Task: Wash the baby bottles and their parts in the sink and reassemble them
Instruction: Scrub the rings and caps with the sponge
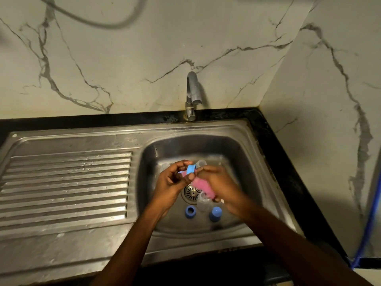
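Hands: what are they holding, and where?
The left hand pinches a blue ring by its rim; the right hand holds a pink sponge.

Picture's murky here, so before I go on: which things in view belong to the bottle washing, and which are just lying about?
Job: blue screw ring in left hand; pink sponge in right hand; second blue ring, blue cap, clear bottle parts in sink; tap.
Not the job: grey hose on wall; blue pipe at right; drainboard.

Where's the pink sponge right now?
Head view, centre: the right hand grips the pink sponge just above the sink drain, right beside the blue ring that the left hand pinches.
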